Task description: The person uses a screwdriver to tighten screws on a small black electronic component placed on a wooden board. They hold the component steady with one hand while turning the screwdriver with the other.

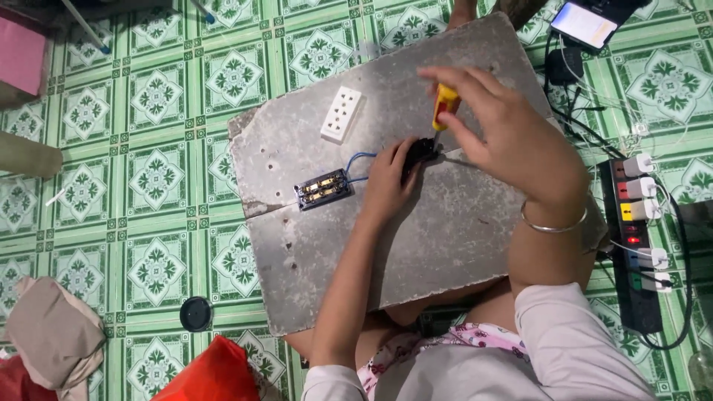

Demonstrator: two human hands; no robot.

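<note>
Keep left hand (pixel 390 178) pinning the black part (pixel 418 154) while right hand (pixel 496 122), gripping the yellow screwdriver (pixel 444 104), turns upright.

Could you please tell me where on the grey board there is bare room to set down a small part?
The grey metal board is bare along its near-left part, below the open switch module and beside the left forearm. Another free patch lies at the far edge beyond the white socket plate. The middle is crowded: left hand, right hand, yellow-handled screwdriver, blue wires.
</note>
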